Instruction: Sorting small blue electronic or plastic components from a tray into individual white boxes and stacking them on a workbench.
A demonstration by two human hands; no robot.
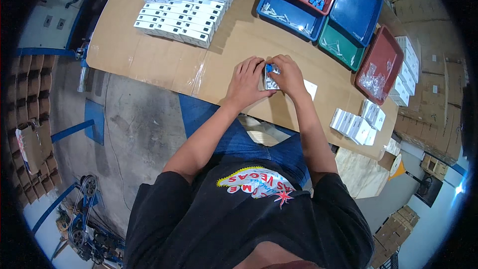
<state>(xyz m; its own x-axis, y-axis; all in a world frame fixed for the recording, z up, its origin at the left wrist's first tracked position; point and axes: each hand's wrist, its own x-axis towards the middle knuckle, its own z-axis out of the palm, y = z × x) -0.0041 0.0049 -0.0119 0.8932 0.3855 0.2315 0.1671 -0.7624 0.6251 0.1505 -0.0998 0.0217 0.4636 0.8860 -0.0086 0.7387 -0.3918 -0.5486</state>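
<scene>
Near the table's front edge, a small white box (270,84) lies between my two hands, with a grey patterned inside or face showing. My left hand (244,81) is closed along the box's left side, its thumb at the near edge. From the right, my right hand (290,75) reaches over it with fingers pinched at a small blue plastic piece (270,68) at the box's far end. My fingertips partly hide the piece. A flat white card or sheet (310,89) sits just right of my right wrist.
Stacked white boxes (181,7) stand far left on the cardboard-covered table (149,65). Trays hold small parts: red (332,0) with blue pieces, blue (269,16), green (331,52), and dark red (391,55) with clear bags. Small white boxes (356,125) sit at right.
</scene>
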